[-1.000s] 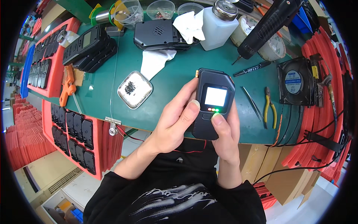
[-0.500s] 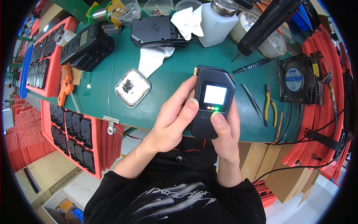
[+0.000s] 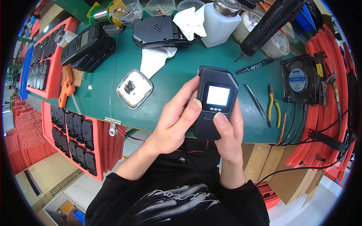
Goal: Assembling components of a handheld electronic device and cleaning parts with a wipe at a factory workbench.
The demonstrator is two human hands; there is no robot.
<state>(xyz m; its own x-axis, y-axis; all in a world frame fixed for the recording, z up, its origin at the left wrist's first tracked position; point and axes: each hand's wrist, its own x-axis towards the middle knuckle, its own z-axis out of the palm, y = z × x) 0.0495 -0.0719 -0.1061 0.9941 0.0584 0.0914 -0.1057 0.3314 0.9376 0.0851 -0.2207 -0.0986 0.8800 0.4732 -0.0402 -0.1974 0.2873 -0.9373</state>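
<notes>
The green desk (image 3: pixel 181 75) carries everything here, and the black handheld device (image 3: pixel 215 103) held just above its near edge is the landmark for the rest. Left of the device, at the desk's far left, red trays (image 3: pixel 45 64) hold rows of matching black units; beyond the device lies another black housing (image 3: pixel 158 32) face down, with a white squeeze bottle (image 3: pixel 220 22) beside it. Right of the device stands a small black fan (image 3: pixel 299 79), and between fan and device lie yellow-handled pliers (image 3: pixel 272 105) and thin tweezers (image 3: pixel 255 101). Left of the device sits a square metal dish (image 3: pixel 134 88) of small dark screws.

The left hand (image 3: pixel 177 120) wraps the device's left side, thumb resting on its lower face; the right hand (image 3: pixel 228 135) cups it from below and the right, thumb pressed just under the row of small buttons. Both are closed around the device.

The screen is lit white, so this looks like a button and display check. It would go best with the device kept square to the eyes, the left hand steadying while one thumb presses each button squarely, and fingers kept off the screen so it stays readable.
</notes>
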